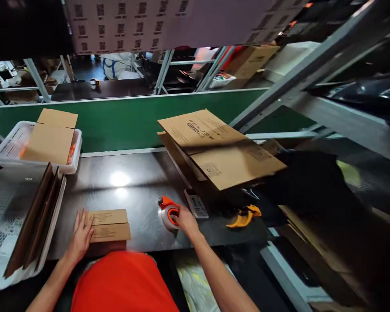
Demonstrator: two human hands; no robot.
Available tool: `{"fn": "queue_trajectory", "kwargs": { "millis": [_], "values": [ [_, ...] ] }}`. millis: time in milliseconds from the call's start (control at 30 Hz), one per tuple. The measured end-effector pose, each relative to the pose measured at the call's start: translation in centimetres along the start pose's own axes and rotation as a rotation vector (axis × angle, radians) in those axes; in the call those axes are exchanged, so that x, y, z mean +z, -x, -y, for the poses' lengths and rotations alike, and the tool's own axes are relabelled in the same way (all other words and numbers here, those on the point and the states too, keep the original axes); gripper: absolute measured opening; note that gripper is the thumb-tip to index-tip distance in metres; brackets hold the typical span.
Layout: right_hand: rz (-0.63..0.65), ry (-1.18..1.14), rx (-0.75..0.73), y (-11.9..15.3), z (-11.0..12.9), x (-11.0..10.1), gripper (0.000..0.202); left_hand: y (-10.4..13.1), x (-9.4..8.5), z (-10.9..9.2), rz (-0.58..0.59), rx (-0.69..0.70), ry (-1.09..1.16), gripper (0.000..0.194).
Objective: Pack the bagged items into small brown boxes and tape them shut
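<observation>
A small cardboard box (110,225) lies closed near the table's front edge, its top seam running left to right. My left hand (81,234) rests against the box's left end, fingers apart and touching it. To the right, my right hand (184,220) is wrapped round an orange tape dispenser (169,212) with a roll of clear tape, which is at the metal table top (143,182). The fingertips of that hand are partly hidden behind the dispenser.
White baskets (6,208) at the left hold upright cardboard pieces and orange items. Flattened cartons (214,143) lie at the back right, near a yellow tool (243,216) and a small white tray (197,204). A metal frame (299,82) slants across the right.
</observation>
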State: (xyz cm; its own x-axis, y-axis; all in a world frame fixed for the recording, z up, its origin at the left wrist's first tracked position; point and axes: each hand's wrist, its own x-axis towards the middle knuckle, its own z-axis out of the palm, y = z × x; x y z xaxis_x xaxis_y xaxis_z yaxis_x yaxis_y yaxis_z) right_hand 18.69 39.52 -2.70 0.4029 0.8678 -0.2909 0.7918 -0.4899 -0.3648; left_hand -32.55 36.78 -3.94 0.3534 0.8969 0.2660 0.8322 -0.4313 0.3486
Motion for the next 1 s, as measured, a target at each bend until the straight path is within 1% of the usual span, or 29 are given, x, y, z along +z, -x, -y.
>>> {"fn": "queue_trajectory", "kwargs": {
  "millis": [100, 167, 233, 300, 333, 367, 400, 467, 500, 567, 600, 633, 667, 767, 833, 900, 1000],
  "values": [
    [0.044, 0.039, 0.012, 1.5, 1.0, 1.2, 0.014, -0.2, 1.0, -1.3, 0.015, 0.003, 0.038, 0.049],
    [0.049, 0.041, -0.003, 2.5, 1.5, 1.7, 0.007, -0.9, 1.5, -2.7, 0.053, 0.019, 0.057, 0.048],
    [0.034, 0.021, -0.023, 3.1, 1.9, 1.3, 0.009, -2.1, 1.9, -4.4, 0.098, 0.037, 0.073, 0.047],
    [0.008, -0.017, -0.052, 3.4, 2.5, 0.0, 0.018, -3.3, 2.0, -6.0, 0.132, 0.035, 0.085, 0.046],
    [-0.016, -0.07, -0.102, 3.6, 2.9, -0.9, 0.025, -3.8, 2.0, -6.7, 0.149, 0.038, 0.095, 0.047],
    [-0.046, -0.145, -0.185, 4.0, 3.4, -1.9, 0.034, -4.2, 1.9, -7.3, 0.165, 0.046, 0.11, 0.048],
    [-0.079, -0.226, -0.299, 4.7, 4.1, -2.8, 0.042, -4.5, 1.8, -7.6, 0.181, 0.061, 0.132, 0.048],
    [-0.123, -0.342, -0.594, 6.5, 5.9, -4.1, 0.053, -4.8, 1.4, -7.9, 0.207, 0.118, 0.189, 0.049],
    [-0.119, -0.341, -0.745, 7.6, 6.9, -4.4, 0.056, -4.9, 1.2, -7.9, 0.211, 0.149, 0.218, 0.05],
    [-0.066, -0.228, -1.003, 9.6, 8.8, -4.1, 0.06, -4.9, 1.0, -7.6, 0.196, 0.188, 0.27, 0.051],
    [-0.04, -0.158, -1.096, 10.4, 9.5, -3.7, 0.062, -4.9, 1.0, -7.5, 0.18, 0.186, 0.29, 0.05],
    [-0.022, -0.091, -1.156, 11.1, 10.1, -3.1, 0.065, -4.9, 1.0, -7.4, 0.165, 0.174, 0.309, 0.05],
    [-0.013, -0.034, -1.18, 11.5, 10.4, -2.5, 0.068, -4.9, 1.2, -7.3, 0.155, 0.161, 0.326, 0.048],
    [-0.026, 0.041, -1.145, 11.5, 10.1, -1.5, 0.075, -4.9, 1.9, -7.3, 0.153, 0.116, 0.375, 0.045],
    [-0.042, 0.012, -1.149, 11.1, 9.4, -1.7, 0.076, -4.9, 2.4, -7.4, 0.158, 0.077, 0.406, 0.045],
    [-0.049, -0.04, -1.163, 10.9, 8.8, -2.2, 0.071, -4.8, 2.6, -7.6, 0.153, 0.032, 0.428, 0.044],
    [-0.014, -0.067, -1.157, 11.1, 8.7, -2.7, 0.069, -4.8, 2.3, -8.1, 0.148, 0.0, 0.446, 0.043]
  ]
}}
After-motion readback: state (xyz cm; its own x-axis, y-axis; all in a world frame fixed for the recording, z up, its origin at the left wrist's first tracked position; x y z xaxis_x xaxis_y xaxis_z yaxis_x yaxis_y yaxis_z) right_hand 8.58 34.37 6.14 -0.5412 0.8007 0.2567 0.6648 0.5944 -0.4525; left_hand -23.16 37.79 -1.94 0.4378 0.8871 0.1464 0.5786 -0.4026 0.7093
